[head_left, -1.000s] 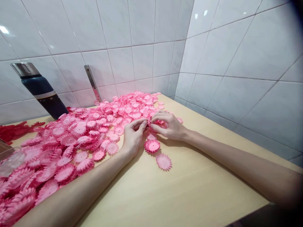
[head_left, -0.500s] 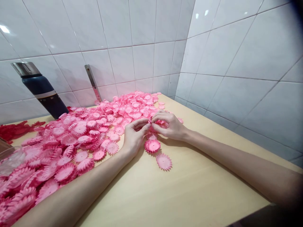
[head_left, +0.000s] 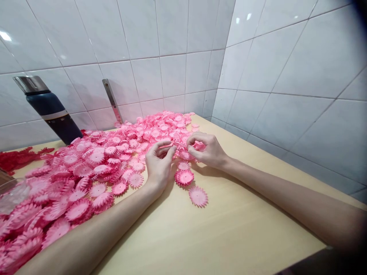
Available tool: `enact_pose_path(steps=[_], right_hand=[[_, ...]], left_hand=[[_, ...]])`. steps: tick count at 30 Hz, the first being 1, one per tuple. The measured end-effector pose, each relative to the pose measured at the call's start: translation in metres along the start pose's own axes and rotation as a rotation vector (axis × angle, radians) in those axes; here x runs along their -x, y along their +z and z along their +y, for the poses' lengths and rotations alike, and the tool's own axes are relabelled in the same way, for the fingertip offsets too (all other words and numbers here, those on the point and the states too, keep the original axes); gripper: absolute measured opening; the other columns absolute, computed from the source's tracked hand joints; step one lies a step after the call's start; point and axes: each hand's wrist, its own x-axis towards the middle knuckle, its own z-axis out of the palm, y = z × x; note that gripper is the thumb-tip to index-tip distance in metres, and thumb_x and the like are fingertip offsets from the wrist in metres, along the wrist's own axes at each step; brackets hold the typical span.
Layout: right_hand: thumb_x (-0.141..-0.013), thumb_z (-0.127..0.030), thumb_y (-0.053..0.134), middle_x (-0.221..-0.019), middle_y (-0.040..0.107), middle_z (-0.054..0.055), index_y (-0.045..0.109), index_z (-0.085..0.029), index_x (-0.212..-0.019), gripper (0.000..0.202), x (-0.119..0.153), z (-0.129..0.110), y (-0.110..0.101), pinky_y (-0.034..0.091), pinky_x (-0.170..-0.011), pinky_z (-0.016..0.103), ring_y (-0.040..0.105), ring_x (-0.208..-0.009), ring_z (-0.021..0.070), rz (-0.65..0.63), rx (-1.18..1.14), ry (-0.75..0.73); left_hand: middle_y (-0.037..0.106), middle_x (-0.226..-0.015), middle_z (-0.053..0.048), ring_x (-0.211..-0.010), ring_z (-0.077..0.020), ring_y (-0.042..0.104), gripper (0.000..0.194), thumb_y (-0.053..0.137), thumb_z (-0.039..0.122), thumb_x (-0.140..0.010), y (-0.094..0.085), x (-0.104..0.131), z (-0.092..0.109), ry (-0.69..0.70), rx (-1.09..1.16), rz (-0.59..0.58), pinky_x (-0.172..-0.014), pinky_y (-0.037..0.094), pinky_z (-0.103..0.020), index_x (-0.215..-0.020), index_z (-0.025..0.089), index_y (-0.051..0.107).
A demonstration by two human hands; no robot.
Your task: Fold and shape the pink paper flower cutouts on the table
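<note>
My left hand (head_left: 158, 166) is raised over the table with fingers curled and thumb near the fingertips. Whatever it holds, if anything, is too small to make out. Facing it across a small gap, my right hand (head_left: 208, 152) has its thumb and index finger pinched together; what lies between them cannot be made out. Pink scalloped discs show behind its fingers. Below the hands lie a small pink disc (head_left: 184, 165), a darker-edged stack of pink discs (head_left: 184, 177) and a single pale pink disc (head_left: 198, 196).
A large heap of pink scalloped discs (head_left: 97, 156) spreads over the left and back of the wooden table (head_left: 183, 236). A dark blue bottle (head_left: 54, 110) stands behind it, near red pieces (head_left: 20, 158). A metal strip (head_left: 111, 100) is against the tiled wall (head_left: 177, 72).
My hands, which met at the fingertips, have moved apart. The left hand shifted slightly left, the right slightly right. The discs below have stayed in place.
</note>
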Motion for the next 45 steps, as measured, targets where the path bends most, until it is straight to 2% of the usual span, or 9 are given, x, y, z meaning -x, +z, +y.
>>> enact_pose_path(steps=[5, 10, 17, 26, 29, 34, 37, 41, 45], right_hand=[[-0.079, -0.016, 0.058, -0.071, 0.065, 0.003, 0.060, -0.019, -0.069, 0.010, 0.001, -0.005, -0.002, 0.047, -0.067, 0.033, 0.059, -0.068, 0.0176, -0.087, -0.073, -0.006], [-0.082, -0.026, 0.064, -0.070, 0.067, 0.003, 0.062, -0.019, -0.071, 0.013, 0.001, -0.008, -0.001, 0.047, -0.065, 0.032, 0.059, -0.067, 0.0168, -0.108, -0.081, 0.004], [-0.077, -0.015, 0.060, -0.060, 0.063, 0.000, 0.058, -0.018, -0.064, 0.013, 0.003, -0.003, 0.002, 0.044, -0.052, 0.025, 0.055, -0.053, 0.0118, -0.141, -0.063, 0.037], [-0.069, -0.010, 0.059, -0.058, 0.059, 0.000, 0.050, -0.019, -0.060, 0.015, 0.000, 0.007, 0.002, 0.042, -0.054, 0.028, 0.052, -0.054, 0.0133, -0.072, 0.166, -0.063], [-0.070, -0.011, 0.058, -0.060, 0.058, 0.001, 0.050, -0.019, -0.062, 0.014, 0.000, 0.006, 0.003, 0.043, -0.056, 0.029, 0.053, -0.056, 0.0146, -0.041, 0.218, -0.122], [-0.069, -0.010, 0.061, -0.061, 0.062, -0.001, 0.054, -0.020, -0.065, 0.012, 0.005, 0.003, 0.001, 0.045, -0.057, 0.027, 0.056, -0.056, 0.0135, -0.046, 0.117, -0.121], [-0.070, -0.010, 0.061, -0.066, 0.063, -0.002, 0.058, -0.020, -0.073, 0.011, 0.006, 0.001, 0.001, 0.047, -0.057, 0.026, 0.057, -0.058, 0.0128, -0.033, 0.063, -0.089], [-0.077, -0.009, 0.055, -0.080, 0.069, 0.003, 0.066, -0.020, -0.085, 0.017, 0.004, 0.000, 0.002, 0.051, -0.064, 0.029, 0.062, -0.068, 0.0152, -0.080, 0.012, -0.177], [-0.076, -0.013, 0.062, -0.077, 0.069, 0.004, 0.067, -0.018, -0.083, 0.010, 0.004, -0.002, 0.003, 0.052, -0.066, 0.030, 0.063, -0.069, 0.0171, -0.072, 0.018, -0.201]], left_hand=[[0.068, -0.077, -0.003, -0.073, -0.0160, 0.065, 0.020, 0.074, 0.022, -0.066, 0.001, 0.004, 0.006, 0.016, -0.030, -0.067, -0.067, 0.055, -0.028, -0.083, 0.017, 0.063], [0.066, -0.074, -0.003, -0.071, -0.0163, 0.065, 0.026, 0.075, 0.021, -0.064, 0.002, 0.004, 0.007, -0.043, -0.021, -0.079, -0.067, 0.055, -0.030, -0.085, 0.016, 0.060], [0.058, -0.073, 0.000, -0.070, -0.0132, 0.058, 0.020, 0.071, 0.018, -0.065, 0.002, 0.001, 0.000, 0.026, -0.069, -0.002, -0.063, 0.051, -0.026, -0.079, 0.017, 0.056], [0.046, -0.066, 0.004, -0.060, -0.0084, 0.043, 0.015, 0.057, 0.011, -0.070, 0.004, 0.000, 0.001, 0.120, -0.199, 0.071, -0.059, 0.038, -0.021, -0.067, 0.018, 0.045], [0.047, -0.067, 0.004, -0.062, -0.0090, 0.046, 0.011, 0.056, 0.011, -0.070, 0.003, 0.001, 0.001, 0.113, -0.174, 0.051, -0.059, 0.039, -0.021, -0.070, 0.019, 0.047], [0.056, -0.072, 0.001, -0.066, -0.0125, 0.056, 0.018, 0.054, 0.013, -0.071, 0.003, 0.002, 0.001, -0.035, -0.067, -0.065, -0.060, 0.046, -0.023, -0.086, 0.020, 0.060], [0.061, -0.076, -0.002, -0.073, -0.0145, 0.060, 0.016, 0.054, 0.014, -0.071, 0.004, 0.001, 0.001, -0.064, -0.040, -0.092, -0.065, 0.050, -0.025, -0.083, 0.018, 0.064], [0.061, -0.079, -0.002, -0.074, -0.0145, 0.060, 0.008, 0.061, 0.020, -0.072, 0.003, -0.001, 0.000, -0.053, -0.036, -0.083, -0.066, 0.051, -0.027, -0.078, 0.017, 0.062], [0.060, -0.078, -0.002, -0.071, -0.0131, 0.059, 0.023, 0.072, 0.031, -0.068, 0.001, -0.001, -0.003, -0.018, -0.075, -0.082, -0.066, 0.051, -0.026, -0.075, 0.015, 0.057]])
